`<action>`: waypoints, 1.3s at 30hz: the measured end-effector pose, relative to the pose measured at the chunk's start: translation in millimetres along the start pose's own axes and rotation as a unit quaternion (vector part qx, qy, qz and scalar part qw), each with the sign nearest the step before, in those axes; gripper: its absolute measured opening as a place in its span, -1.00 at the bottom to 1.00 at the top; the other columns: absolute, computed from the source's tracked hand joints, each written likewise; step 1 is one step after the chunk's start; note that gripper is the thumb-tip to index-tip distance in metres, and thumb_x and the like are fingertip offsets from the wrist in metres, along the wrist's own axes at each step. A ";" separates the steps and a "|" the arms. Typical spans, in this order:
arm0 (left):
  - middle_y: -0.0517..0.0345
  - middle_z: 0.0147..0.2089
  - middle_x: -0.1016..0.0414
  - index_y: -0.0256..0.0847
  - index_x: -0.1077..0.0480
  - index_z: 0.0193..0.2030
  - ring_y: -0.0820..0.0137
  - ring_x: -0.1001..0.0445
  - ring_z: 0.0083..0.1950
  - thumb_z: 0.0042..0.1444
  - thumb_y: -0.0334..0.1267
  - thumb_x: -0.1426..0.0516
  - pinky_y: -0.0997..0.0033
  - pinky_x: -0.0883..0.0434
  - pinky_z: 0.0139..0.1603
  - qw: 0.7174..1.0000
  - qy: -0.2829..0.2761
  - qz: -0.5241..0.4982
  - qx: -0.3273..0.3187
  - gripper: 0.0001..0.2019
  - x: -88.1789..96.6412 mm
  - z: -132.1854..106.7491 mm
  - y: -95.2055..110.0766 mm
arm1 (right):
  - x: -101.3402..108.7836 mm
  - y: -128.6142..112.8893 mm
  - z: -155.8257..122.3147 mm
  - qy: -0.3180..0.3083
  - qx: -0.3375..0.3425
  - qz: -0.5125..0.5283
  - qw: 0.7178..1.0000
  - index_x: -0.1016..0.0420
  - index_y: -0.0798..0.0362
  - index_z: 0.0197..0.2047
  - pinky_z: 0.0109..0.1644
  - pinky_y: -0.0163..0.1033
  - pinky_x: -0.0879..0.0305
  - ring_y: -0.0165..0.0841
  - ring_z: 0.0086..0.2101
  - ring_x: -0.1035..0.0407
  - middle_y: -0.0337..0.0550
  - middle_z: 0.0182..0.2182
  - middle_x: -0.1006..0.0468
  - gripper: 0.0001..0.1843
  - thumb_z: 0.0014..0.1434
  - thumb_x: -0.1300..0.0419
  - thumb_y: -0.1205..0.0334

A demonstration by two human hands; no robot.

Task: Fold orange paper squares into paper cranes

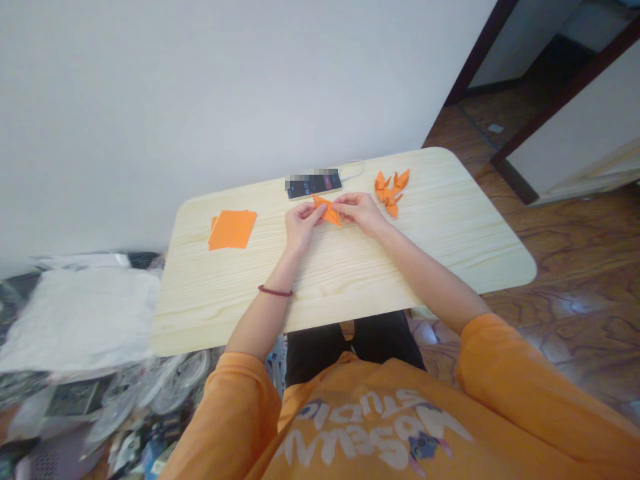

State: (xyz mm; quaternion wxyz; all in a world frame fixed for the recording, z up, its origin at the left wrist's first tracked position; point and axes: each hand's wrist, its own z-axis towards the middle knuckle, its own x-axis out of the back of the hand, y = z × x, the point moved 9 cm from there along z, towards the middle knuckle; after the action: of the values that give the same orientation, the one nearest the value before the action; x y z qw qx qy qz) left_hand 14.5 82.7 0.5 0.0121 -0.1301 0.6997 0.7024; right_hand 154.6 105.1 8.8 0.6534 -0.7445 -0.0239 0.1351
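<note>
My left hand (303, 223) and my right hand (356, 212) meet above the middle of the table, pinching a folded orange origami piece (327, 211) between them by its two sides. A stack of square orange origami paper (232, 229) lies flat to the left of my left hand. Beyond my right hand sits a small cluster of finished orange paper cranes (389, 191). A dark phone (314, 184) lies just behind the folded piece, with its screen blurred.
The light wooden table (425, 253) has rounded corners and stands against a white wall. A white cable (354, 169) runs from the phone. Plastic bags and clutter (85, 320) are heaped on the floor at left. A wood floor and doorway lie at right.
</note>
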 end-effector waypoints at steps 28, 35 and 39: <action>0.13 -0.45 -0.56 -0.28 -0.48 -0.44 0.42 -0.51 -0.43 -0.19 -0.13 -0.33 0.46 -0.45 -0.37 0.999 0.033 0.003 0.024 -0.74 3.7 -2.3 0.1 | -16.4 -47.3 -27.7 0.042 0.355 -0.375 0.855 -0.47 0.09 -0.47 -0.39 -0.32 -0.22 -0.46 -0.51 -0.27 -0.20 -0.49 -0.47 -0.88 0.07 -0.16 0.35; 0.12 -0.46 -0.55 -0.27 -0.46 -0.47 0.42 -0.51 -0.43 -0.07 -0.04 -0.26 0.43 -0.46 -0.36 0.999 0.027 -0.006 0.047 -0.71 2.2 -0.8 -5.6 | -7.6 -47.1 -25.8 0.078 0.335 -0.333 0.878 -0.49 0.10 -0.48 -0.38 -0.32 -0.25 -0.45 -0.50 -0.31 -0.22 -0.50 -0.48 -0.94 0.01 -0.21 0.35; 0.11 -0.42 -0.57 -0.27 -0.47 -0.45 0.42 -0.53 -0.38 -0.17 -0.08 -0.33 0.43 -0.46 -0.30 0.999 0.014 -0.017 0.045 -0.71 -1.7 -2.9 -5.1 | -2.4 -43.4 -22.9 0.093 0.307 -0.305 0.897 -0.48 0.10 -0.49 -0.38 -0.31 -0.27 -0.45 -0.50 -0.32 -0.21 -0.50 -0.49 -0.94 -0.01 -0.22 0.33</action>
State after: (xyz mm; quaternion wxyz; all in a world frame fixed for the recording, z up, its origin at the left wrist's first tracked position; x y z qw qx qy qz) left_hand 17.6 80.2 -4.1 0.0198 -0.1514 0.7286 0.6677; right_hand 163.7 88.8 54.2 0.8579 -0.4723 -0.1459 -0.1404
